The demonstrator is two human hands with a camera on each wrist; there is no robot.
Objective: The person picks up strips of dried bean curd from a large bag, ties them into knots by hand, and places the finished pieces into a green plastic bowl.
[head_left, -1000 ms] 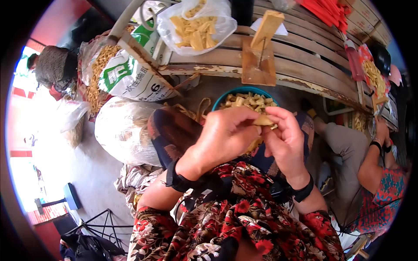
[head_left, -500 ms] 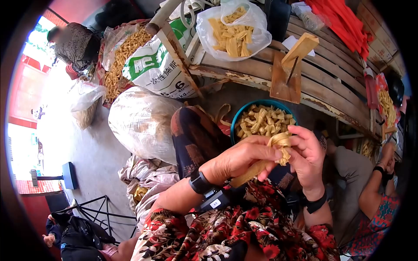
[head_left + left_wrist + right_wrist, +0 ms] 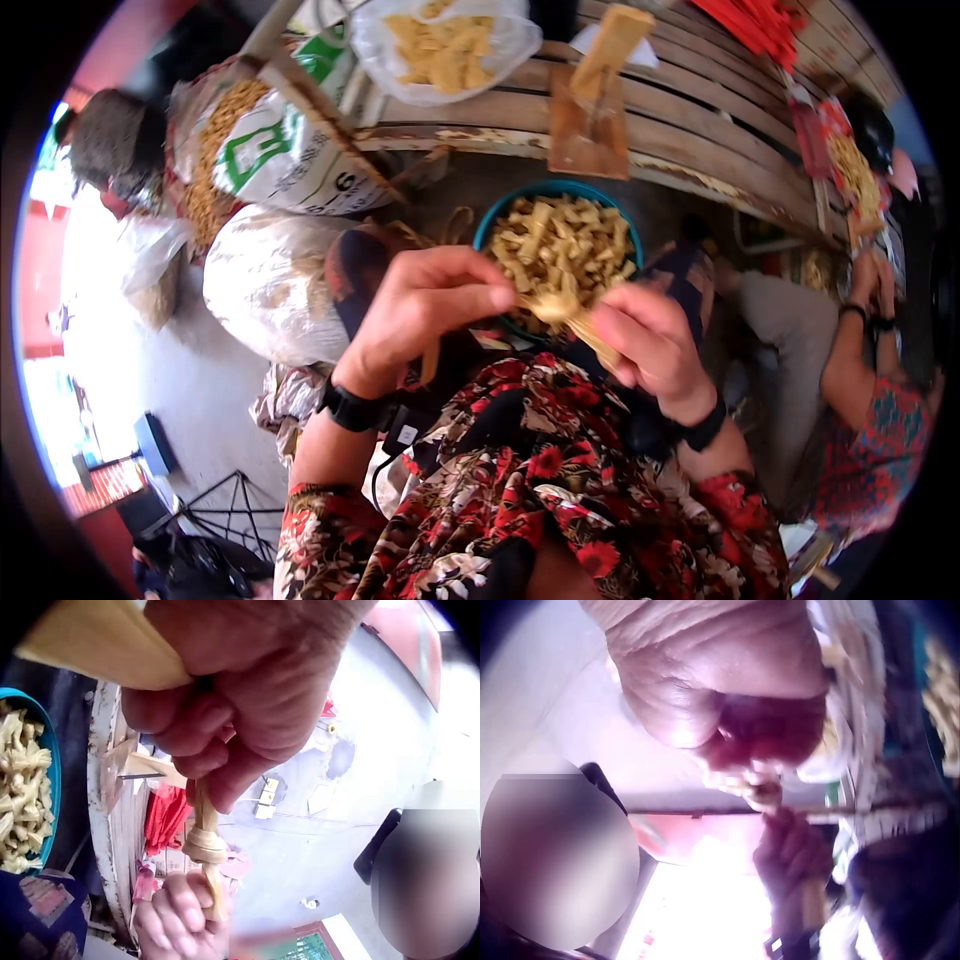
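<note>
Between the two hands a pale yellow strip of tofu skin point(image 3: 556, 303) is stretched, with a knot at its middle. My left hand point(image 3: 425, 305) pinches one end between thumb and fingers; my right hand point(image 3: 655, 345) grips the other end. In the left wrist view the knot point(image 3: 205, 846) shows as a tight wrapped band between both hands. A further flat strip point(image 3: 97, 645) sticks out of the left palm. Under the hands stands a teal basin point(image 3: 487, 222), heaped with knotted tofu-skin pieces point(image 3: 560, 235). The right wrist view is blurred.
A slatted bench point(image 3: 700, 135) stands ahead, bearing a wooden stand with a spike point(image 3: 588, 125) and a plastic bag of yellow pieces point(image 3: 440, 55). Large sacks point(image 3: 270, 285) sit at left. Another person point(image 3: 870, 420) works at right; someone else point(image 3: 118, 140) is at far left.
The looped strip held close between the fingers half a second ago is now a knot pulled out between the hands. The hands have moved apart, and the head view has shifted.
</note>
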